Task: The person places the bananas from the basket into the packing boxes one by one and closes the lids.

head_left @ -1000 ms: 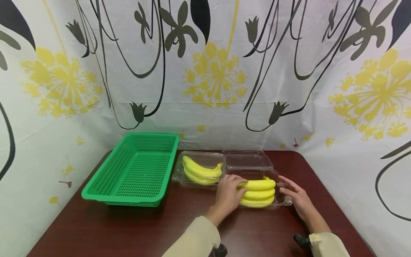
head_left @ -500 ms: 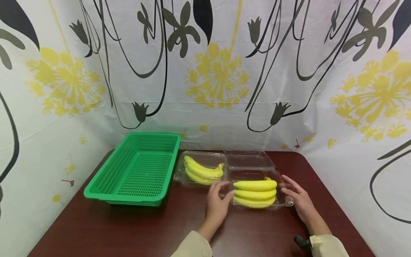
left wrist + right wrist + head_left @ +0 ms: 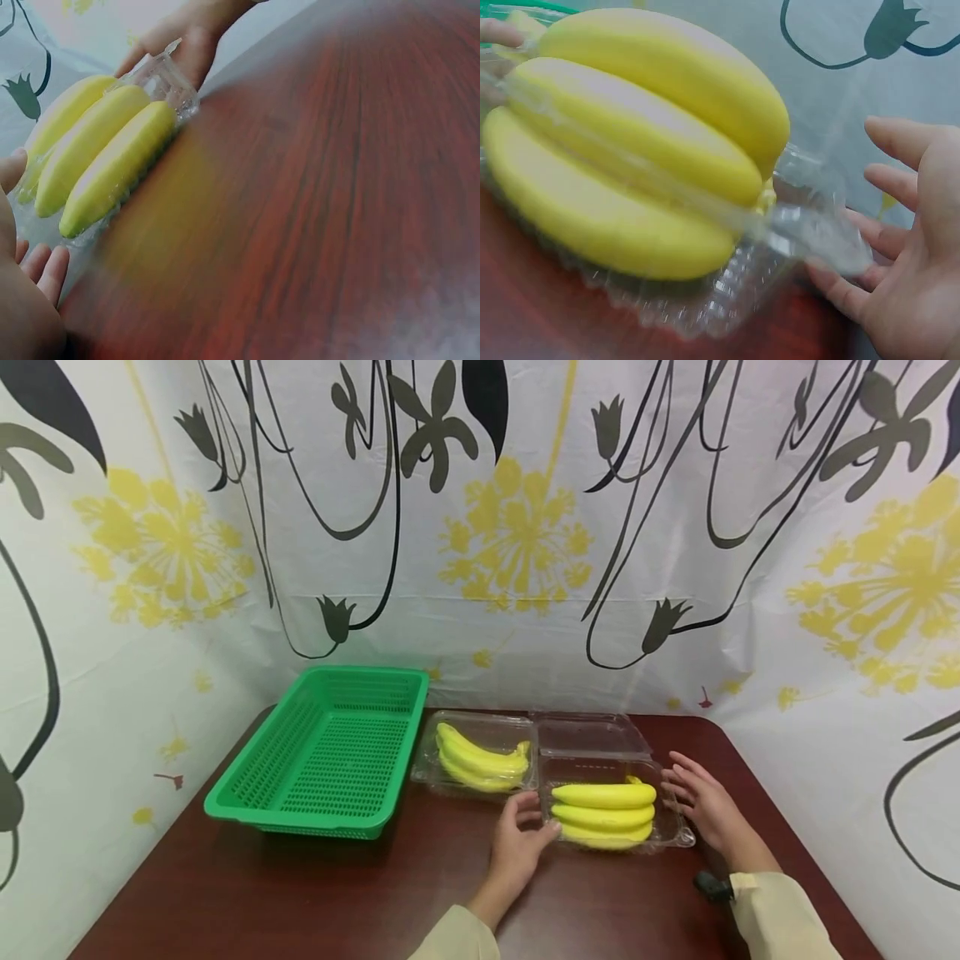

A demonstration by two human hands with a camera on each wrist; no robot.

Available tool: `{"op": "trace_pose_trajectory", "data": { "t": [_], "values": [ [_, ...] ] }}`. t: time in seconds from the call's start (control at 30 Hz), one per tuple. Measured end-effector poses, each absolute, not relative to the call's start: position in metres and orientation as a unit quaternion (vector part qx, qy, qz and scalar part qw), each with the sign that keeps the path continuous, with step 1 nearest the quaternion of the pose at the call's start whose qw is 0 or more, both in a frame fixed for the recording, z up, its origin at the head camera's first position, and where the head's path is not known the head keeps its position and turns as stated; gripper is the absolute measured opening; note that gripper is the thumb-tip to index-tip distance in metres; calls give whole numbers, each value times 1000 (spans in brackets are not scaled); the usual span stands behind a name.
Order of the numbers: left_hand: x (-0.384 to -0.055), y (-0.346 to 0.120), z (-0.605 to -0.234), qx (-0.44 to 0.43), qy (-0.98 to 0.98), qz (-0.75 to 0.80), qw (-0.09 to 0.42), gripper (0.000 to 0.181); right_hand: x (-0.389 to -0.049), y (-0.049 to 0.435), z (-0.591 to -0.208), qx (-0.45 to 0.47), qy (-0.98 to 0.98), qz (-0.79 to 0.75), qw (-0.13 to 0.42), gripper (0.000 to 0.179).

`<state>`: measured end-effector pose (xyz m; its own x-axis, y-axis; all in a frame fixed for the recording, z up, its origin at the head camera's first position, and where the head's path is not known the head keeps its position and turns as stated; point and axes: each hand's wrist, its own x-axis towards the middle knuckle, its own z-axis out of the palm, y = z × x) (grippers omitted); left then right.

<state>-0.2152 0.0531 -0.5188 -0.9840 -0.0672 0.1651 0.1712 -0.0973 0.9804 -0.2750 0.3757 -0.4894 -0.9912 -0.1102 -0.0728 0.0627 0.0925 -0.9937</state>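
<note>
A bunch of yellow bananas [image 3: 603,817] lies in a clear plastic clamshell box [image 3: 581,768], whose lid [image 3: 592,737] is folded back toward the wall. My left hand [image 3: 516,843] is beside the box's left end, fingers relaxed and apart, fingertips right at the wall. On the opposite side, my right hand [image 3: 708,806] is spread with loose, nearly straight fingers. In the right wrist view, its lower fingers [image 3: 840,289] overlap the box's clear corner [image 3: 821,236]. The left wrist view shows the banana tips [image 3: 75,221] close to my left fingertips. Neither hand grips anything.
To the left of this box, a second clear box [image 3: 431,747] holds another bunch of bananas [image 3: 480,764]. Farther left stands a green perforated plastic basket [image 3: 225,807]. Behind the dark red wooden table [image 3: 315,893] hangs a patterned white sheet [image 3: 420,635].
My left hand has let go of the bananas and drawn back to the left and nearer me. My right hand has shifted slightly outward from the box, its fingers more spread. The bananas stay in the box.
</note>
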Motion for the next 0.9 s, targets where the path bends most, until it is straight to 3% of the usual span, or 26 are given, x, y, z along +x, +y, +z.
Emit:
{"op": "trace_pose_trajectory", "data": {
  "t": [0.63,0.9],
  "values": [
    [-209,49,-519,-116,-670,-733,23,51,-309,360,-476,0,774,-626,92,80],
    [-214,46,-522,-101,-669,-736,29,48,-313,350,-476,9,774,-633,23,78]
  ]
}}
